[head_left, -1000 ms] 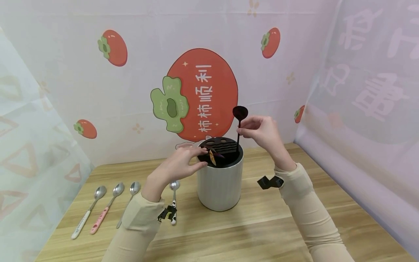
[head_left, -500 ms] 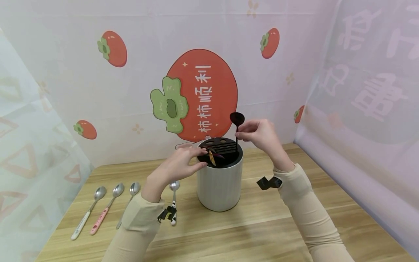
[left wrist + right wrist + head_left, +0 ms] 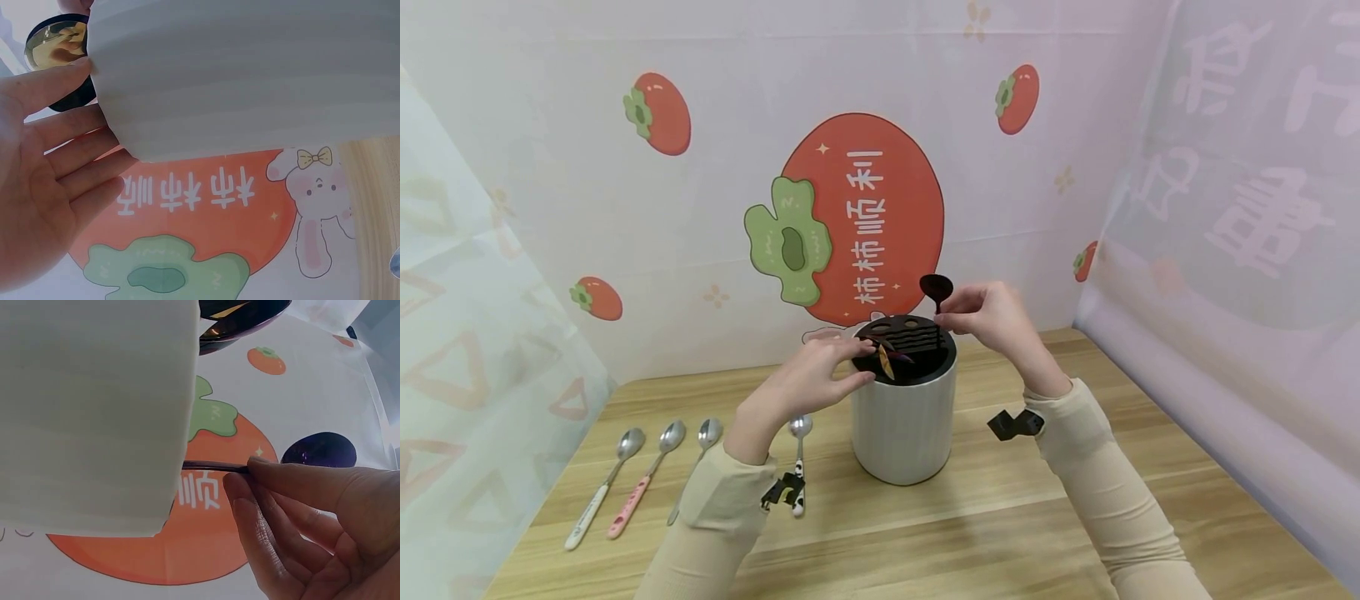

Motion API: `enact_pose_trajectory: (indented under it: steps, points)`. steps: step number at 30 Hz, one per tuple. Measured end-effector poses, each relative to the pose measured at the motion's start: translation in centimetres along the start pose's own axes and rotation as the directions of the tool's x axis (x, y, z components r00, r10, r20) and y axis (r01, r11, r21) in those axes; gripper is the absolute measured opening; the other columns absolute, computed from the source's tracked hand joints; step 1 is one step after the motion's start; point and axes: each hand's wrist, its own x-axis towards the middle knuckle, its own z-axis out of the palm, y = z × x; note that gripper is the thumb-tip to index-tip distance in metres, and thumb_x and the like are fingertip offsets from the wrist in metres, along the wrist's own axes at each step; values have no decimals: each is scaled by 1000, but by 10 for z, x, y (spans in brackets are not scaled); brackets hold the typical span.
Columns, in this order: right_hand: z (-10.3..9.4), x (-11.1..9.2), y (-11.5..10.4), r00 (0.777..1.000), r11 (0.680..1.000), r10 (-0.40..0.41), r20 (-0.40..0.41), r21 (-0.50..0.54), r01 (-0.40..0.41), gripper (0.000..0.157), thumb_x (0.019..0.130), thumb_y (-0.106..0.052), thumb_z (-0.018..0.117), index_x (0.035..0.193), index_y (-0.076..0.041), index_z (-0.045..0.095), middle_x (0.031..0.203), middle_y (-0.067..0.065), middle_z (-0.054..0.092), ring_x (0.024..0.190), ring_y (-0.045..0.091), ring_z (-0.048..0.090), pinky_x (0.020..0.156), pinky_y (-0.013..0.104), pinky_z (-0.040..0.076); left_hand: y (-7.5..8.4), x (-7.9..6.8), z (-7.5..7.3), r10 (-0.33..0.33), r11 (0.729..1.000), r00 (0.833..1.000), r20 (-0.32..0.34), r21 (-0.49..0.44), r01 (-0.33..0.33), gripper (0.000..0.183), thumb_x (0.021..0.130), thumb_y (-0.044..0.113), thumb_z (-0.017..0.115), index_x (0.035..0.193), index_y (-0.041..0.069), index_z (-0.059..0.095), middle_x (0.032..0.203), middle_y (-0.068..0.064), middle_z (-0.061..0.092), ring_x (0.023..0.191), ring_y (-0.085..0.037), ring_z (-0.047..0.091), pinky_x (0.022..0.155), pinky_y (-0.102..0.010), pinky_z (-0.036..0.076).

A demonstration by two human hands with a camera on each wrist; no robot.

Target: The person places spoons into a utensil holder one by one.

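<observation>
Lowered since earlier, the dark spoon (image 3: 936,288) is pinched at its thin stiff handle by the right hand (image 3: 988,314), partly inside the holder (image 3: 904,417). Left hand (image 3: 808,379), fingers relaxed, rests on its rim. It seems light, slippery.

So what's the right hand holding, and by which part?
The right hand pinches a dark spoon by its thin handle just below the bowl, over the white holder.

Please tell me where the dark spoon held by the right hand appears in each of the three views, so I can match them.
Head: the dark spoon stands centre, bowl up, above the white ribbed holder, pinched by the right hand.
Left wrist: only its shiny dark bowl, top left.
Right wrist: thin handle mid-frame, purple-dark bowl right.
Shared landmark: the white ribbed holder.
</observation>
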Motion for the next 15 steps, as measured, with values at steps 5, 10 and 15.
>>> enact_pose_trajectory:
  steps: [5, 10, 15]
  points:
    - [0, 0, 3, 999, 999, 8, 34, -41, -7, 12, 73, -25, 71, 83, -17, 68, 79, 0, 69, 68, 12, 65, 60, 28, 50, 0, -1, 0, -19, 1000, 1000, 9, 0, 19, 39, 85, 38, 55, 117, 16, 59, 119, 7, 57, 116, -16, 45, 102, -36, 29]
    - [-5, -4, 7, 997, 997, -16, 72, -76, 21, 15, 75, -18, 70, 89, -15, 67, 83, 3, 69, 74, 13, 64, 64, 28, 49, -1, 0, 1, -3, 1000, 1000, -10, 2, 3, 37, 84, 37, 56, 113, 15, 60, 115, 4, 59, 114, -16, 47, 101, -37, 31]
    - [-10, -10, 9, 995, 992, -23, 100, -119, 35, 17, 78, -16, 66, 95, -15, 66, 88, 3, 68, 79, 15, 63, 67, 29, 49, -2, 0, 1, 10, 1000, 1000, -18, 6, -10, 37, 85, 37, 56, 114, 14, 60, 119, 4, 57, 115, -16, 46, 101, -36, 29]
